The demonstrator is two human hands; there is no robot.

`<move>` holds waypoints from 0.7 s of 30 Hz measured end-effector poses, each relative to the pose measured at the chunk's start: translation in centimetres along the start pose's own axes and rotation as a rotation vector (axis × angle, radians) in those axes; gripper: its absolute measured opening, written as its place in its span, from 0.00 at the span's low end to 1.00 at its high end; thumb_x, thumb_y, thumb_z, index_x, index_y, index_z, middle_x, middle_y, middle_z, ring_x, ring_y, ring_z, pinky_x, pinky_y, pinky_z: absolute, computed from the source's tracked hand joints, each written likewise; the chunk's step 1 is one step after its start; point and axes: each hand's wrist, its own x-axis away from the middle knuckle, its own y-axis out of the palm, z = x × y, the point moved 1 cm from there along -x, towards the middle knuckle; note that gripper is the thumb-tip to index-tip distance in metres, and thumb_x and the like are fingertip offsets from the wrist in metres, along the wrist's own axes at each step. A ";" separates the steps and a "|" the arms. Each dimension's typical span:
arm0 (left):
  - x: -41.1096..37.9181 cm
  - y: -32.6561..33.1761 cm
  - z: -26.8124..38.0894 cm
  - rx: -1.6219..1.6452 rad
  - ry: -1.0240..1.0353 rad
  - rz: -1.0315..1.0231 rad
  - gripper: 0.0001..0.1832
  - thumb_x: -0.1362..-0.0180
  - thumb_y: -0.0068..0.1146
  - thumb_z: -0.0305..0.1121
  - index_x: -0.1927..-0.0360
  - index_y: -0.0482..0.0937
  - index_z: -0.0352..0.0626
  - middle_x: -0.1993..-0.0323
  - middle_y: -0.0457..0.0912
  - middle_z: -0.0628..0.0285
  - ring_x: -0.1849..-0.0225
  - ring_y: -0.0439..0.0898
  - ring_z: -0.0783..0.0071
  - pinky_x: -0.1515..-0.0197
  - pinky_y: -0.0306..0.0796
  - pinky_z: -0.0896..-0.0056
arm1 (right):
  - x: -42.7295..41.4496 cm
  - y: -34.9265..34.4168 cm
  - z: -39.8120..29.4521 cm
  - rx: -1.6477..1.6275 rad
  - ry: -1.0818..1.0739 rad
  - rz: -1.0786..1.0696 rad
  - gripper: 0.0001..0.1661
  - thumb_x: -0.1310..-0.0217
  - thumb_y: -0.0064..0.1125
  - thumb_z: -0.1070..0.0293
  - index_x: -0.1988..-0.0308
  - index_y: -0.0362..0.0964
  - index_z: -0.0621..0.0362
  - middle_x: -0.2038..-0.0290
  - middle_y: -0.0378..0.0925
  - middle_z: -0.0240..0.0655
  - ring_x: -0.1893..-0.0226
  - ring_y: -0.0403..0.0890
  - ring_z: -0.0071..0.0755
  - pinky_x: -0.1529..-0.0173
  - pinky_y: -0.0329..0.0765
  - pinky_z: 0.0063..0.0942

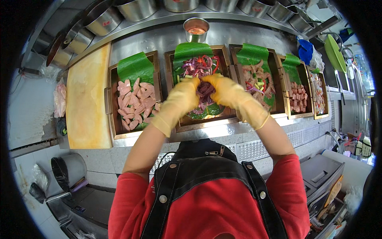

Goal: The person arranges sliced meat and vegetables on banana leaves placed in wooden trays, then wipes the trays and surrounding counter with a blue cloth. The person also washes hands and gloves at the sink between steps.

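Observation:
Both my hands wear yellow rubber gloves and work in the middle metal tray (206, 123). My left hand (187, 89) curls in from the left around dark red-purple meat slices (205, 89). From the other side, my right hand (226, 89) curls around the same meat; the gloves are blurred and some fingertips are hidden. Sliced purple onion (197, 66) and red pepper strips (215, 63) lie just beyond the gloves. Under the food is a green leaf (192, 50), its far end draped over the tray's rim.
Left stands a tray (132, 136) of pink sausage pieces (135, 103), beside a stained cutting board (86, 98). Rightward are trays of meat strips (256, 77), cubed meat (297, 95) and mixed pieces (318, 92). A metal pot (196, 30) stands behind, below a shelf (167, 18) of pots.

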 end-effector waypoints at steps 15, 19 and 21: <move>-10.0 -0.9 -2.1 -0.227 -0.205 0.004 0.40 0.59 0.67 0.31 0.38 0.65 0.56 0.39 0.66 0.48 0.39 0.69 0.48 0.41 0.70 0.58 | -9.5 0.0 1.7 0.412 0.174 -0.045 0.47 0.61 0.70 0.71 0.38 0.62 0.46 0.40 0.64 0.44 0.41 0.69 0.49 0.42 0.72 0.39; -11.0 -0.3 -2.4 -0.047 -0.162 0.094 0.37 0.58 0.65 0.28 0.39 0.67 0.54 0.45 0.74 0.50 0.45 0.75 0.55 0.46 0.72 0.62 | -11.2 1.7 4.1 0.026 0.083 0.041 0.44 0.62 0.67 0.72 0.40 0.64 0.54 0.44 0.69 0.47 0.44 0.71 0.51 0.43 0.72 0.36; -10.6 -1.1 -2.5 0.182 -0.252 0.019 0.37 0.57 0.62 0.26 0.39 0.68 0.51 0.51 0.79 0.53 0.49 0.79 0.61 0.51 0.74 0.64 | -10.8 1.0 4.5 -0.182 0.086 -0.048 0.39 0.59 0.66 0.67 0.42 0.67 0.55 0.44 0.70 0.47 0.43 0.71 0.51 0.44 0.73 0.36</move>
